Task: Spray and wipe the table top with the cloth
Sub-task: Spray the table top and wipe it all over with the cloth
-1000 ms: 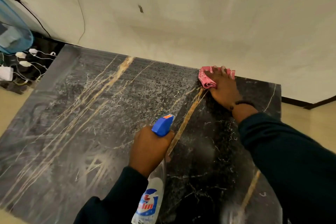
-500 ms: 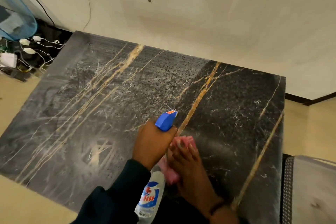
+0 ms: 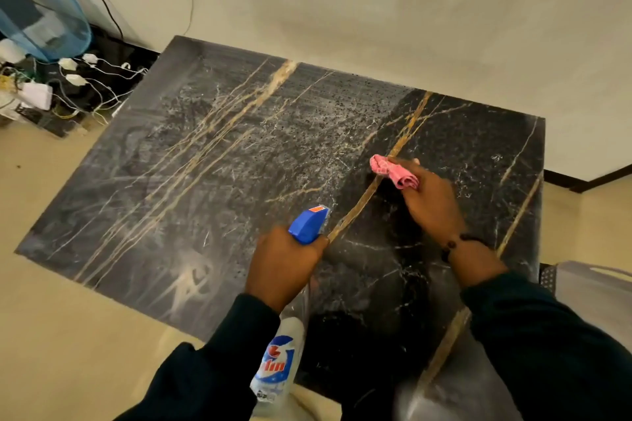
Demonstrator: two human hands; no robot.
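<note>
The table top (image 3: 212, 181) is dark marble with gold veins; its left and middle parts look grey and speckled, its right part darker and glossy. My right hand (image 3: 431, 202) presses a bunched pink cloth (image 3: 393, 171) onto the marble right of centre, on a gold vein. My left hand (image 3: 284, 263) grips the neck of a clear spray bottle (image 3: 278, 362) with a blue trigger head (image 3: 309, 220), held over the table's near edge, nozzle pointing away from me.
A cream wall (image 3: 376, 27) runs along the table's far edge. White chargers and cables (image 3: 71, 79) lie on the floor at the left, beside a blue mesh cover (image 3: 41, 10). A grey chair or bin edge (image 3: 591, 287) stands at the right.
My right hand drew the cloth from the far edge down to the near side beside the bottle, then pushed it back out to mid-table. The left hand kept the bottle roughly in place.
</note>
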